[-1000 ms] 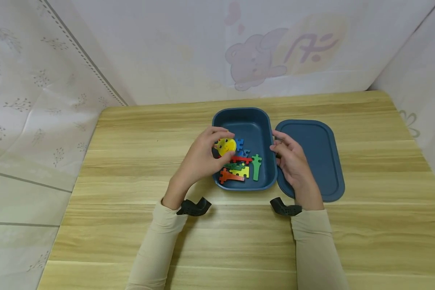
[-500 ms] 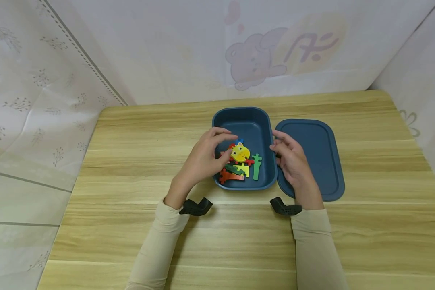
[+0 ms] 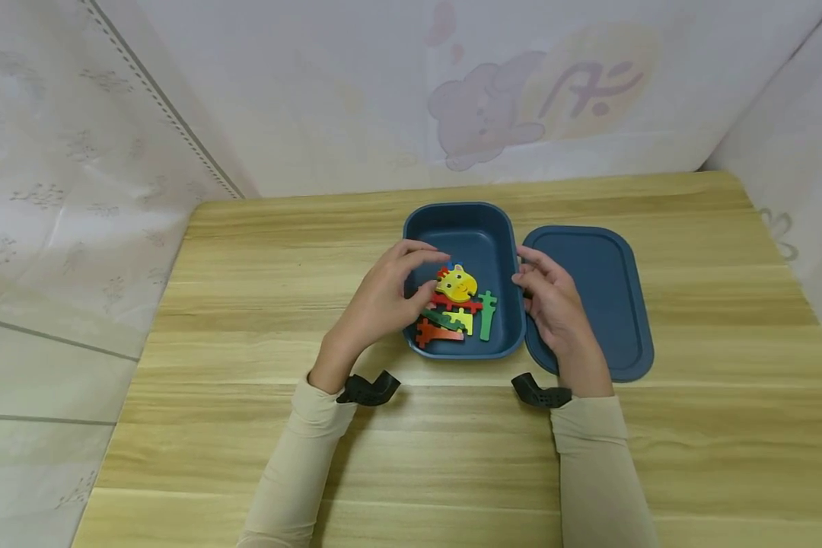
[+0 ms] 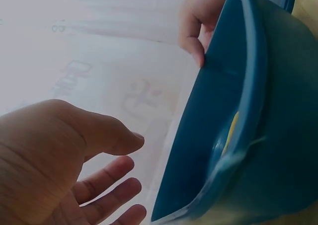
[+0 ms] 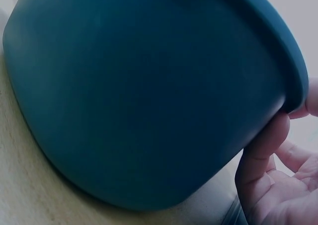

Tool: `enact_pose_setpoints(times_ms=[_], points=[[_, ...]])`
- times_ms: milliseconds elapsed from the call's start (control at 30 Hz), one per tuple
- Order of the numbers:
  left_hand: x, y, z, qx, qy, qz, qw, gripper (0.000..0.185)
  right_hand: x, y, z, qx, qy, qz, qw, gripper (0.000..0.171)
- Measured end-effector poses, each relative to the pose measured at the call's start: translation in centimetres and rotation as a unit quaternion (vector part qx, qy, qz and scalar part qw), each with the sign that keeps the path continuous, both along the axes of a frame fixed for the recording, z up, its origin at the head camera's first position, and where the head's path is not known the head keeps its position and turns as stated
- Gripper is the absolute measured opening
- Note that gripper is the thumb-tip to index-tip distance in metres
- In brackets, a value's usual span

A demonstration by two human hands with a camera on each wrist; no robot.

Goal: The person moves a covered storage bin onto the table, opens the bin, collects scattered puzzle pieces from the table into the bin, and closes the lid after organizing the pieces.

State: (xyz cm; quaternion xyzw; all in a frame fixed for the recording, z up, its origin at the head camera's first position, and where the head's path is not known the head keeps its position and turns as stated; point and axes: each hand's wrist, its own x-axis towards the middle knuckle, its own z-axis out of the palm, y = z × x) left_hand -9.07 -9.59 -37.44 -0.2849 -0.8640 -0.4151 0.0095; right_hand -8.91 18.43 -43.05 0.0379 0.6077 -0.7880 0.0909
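A blue box (image 3: 476, 240) holds several colourful puzzle pieces in its near half. On top lies a yellow giraffe-head piece (image 3: 459, 285), beside a green piece (image 3: 486, 316) and above an orange piece (image 3: 438, 333). My left hand (image 3: 387, 293) hovers over the box's left side, fingers and thumb spread apart around nothing; the left wrist view shows the gap between thumb (image 4: 112, 133) and fingers. Against the right wall, my right hand (image 3: 553, 304) grips the rim, a bent finger (image 5: 266, 140) pressing under the lip from outside.
A flat blue lid (image 3: 592, 281) lies on the wooden table (image 3: 260, 274) right of the box, partly under the right hand. Behind the table's far edge hangs a pale printed curtain (image 3: 329, 99); another stands at the left.
My left hand has let go of the giraffe-head piece, which moved right and now lies on the other pieces, turned slightly. The right hand stays at the rim.
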Motion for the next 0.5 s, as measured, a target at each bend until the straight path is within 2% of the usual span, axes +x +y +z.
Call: enact_pose_setpoints(times_ms=[167, 300, 500], points=[[-0.3, -0.8, 0.4, -0.004, 0.018, 0.015, 0.9997, 0.035, 0.1, 0.1, 0.2, 0.004, 0.005, -0.005, 1.0, 0.062], [-0.5, -1.9, 0.6, -0.004, 0.015, 0.039, 0.9991, 0.035, 0.1, 0.2, 0.0, 0.004, -0.002, -0.006, 1.0, 0.061], [-0.6, -3.7, 2.0, 0.018, 0.017, 0.075, 0.9969, 0.036, 0.1, 0.3, 0.2, 0.017, -0.005, 0.004, 1.0, 0.059]])
